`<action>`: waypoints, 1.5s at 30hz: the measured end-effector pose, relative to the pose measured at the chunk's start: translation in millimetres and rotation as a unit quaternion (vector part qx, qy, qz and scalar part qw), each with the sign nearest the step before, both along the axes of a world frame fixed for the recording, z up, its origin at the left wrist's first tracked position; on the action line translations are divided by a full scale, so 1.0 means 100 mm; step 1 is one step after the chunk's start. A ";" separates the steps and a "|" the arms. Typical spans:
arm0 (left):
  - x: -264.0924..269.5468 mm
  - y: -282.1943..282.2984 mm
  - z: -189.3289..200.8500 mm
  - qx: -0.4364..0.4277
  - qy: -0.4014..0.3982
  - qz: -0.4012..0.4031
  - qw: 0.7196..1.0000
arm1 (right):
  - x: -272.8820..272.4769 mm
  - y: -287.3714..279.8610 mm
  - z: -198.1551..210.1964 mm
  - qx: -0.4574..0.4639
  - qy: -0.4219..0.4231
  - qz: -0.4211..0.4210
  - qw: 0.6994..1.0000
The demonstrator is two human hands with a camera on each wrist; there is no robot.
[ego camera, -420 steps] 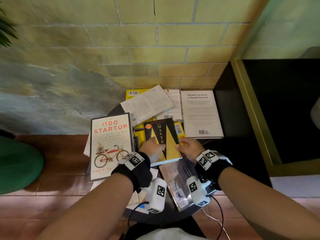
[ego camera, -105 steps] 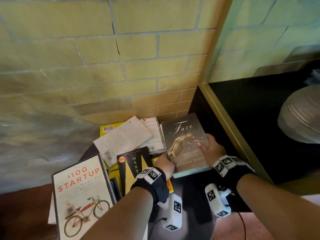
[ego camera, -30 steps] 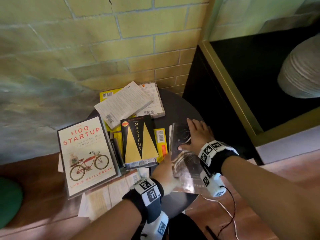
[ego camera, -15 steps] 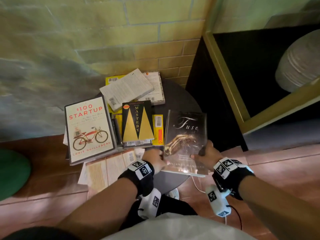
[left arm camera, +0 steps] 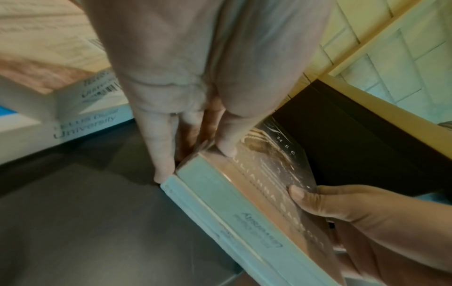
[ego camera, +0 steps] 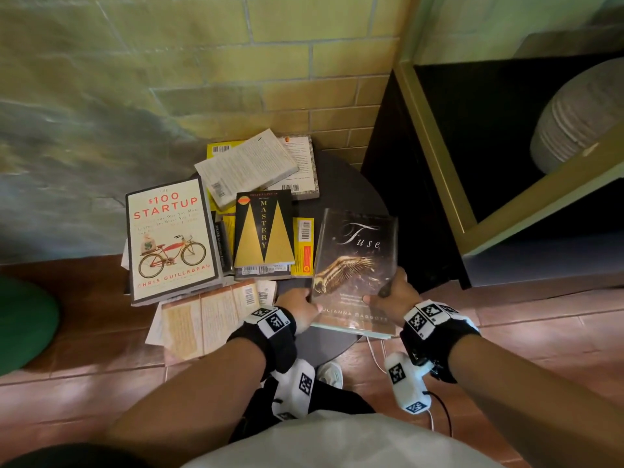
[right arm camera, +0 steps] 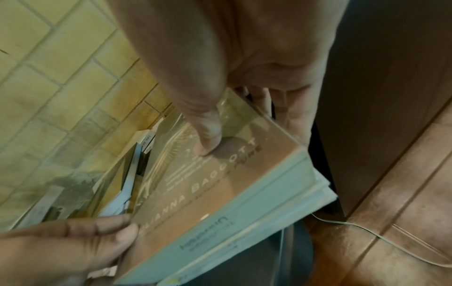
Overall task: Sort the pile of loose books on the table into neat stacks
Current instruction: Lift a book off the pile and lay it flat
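Where the head view looks down, a small round dark counter (ego camera: pixel 351 184) stands against a yellow brick wall (ego camera: pixel 236 62), on a reddish tiled floor (ego camera: pixel 526 319), with a dark cabinet (ego camera: pixel 415 197) edged in olive trim to its right. The Fuse book (ego camera: pixel 354 261) lies on a pale book at the counter's near right edge. The left hand (ego camera: pixel 302 307) grips its lower left corner and the right hand (ego camera: pixel 393 295) its lower right edge. Left of it lie the Mastery book (ego camera: pixel 263 231), over yellow books, and the $100 Startup book (ego camera: pixel 170 238); face-down books are heaped toward the wall, and a tan one overhangs the near rim. A green rounded object (ego camera: pixel 20 325) sits on the floor at far left.

In the left wrist view, the left hand (left arm camera: pixel 195 96) pinches the Fuse book (left arm camera: pixel 266 174), thumb on the cover and fingers (left arm camera: pixel 159 154) down its side, above the grey counter (left arm camera: pixel 85 212). The right hand (left arm camera: pixel 354 212) holds the opposite edge.

In the right wrist view, the right hand (right arm camera: pixel 232 77) has its thumb on the glossy cover of the Fuse book (right arm camera: pixel 208 183) and its fingers curled under the edge. The left hand (right arm camera: pixel 73 241) clasps the other corner. A thin cable (right arm camera: pixel 367 232) trails across the floor tiles (right arm camera: pixel 403 193).
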State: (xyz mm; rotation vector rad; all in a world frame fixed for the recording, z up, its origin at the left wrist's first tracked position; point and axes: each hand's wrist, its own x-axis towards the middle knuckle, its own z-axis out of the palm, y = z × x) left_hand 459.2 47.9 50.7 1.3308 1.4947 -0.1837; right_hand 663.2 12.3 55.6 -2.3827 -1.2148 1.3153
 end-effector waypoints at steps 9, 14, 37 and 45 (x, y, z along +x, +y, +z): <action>0.14 0.13 -0.06 -0.009 -0.002 0.024 1.000 | 0.02 0.07 0.00 -0.002 -0.011 -0.015 1.000; 0.11 0.16 -0.11 -0.020 -0.010 0.024 0.999 | -0.01 0.03 0.01 -0.015 -0.023 -0.013 1.000; 0.12 0.18 0.12 0.082 0.087 -0.137 0.983 | -0.17 0.07 0.11 0.031 -0.144 0.084 0.986; -0.41 0.39 0.56 0.133 -0.077 0.086 0.984 | -0.56 0.35 0.41 0.177 -0.122 0.189 0.958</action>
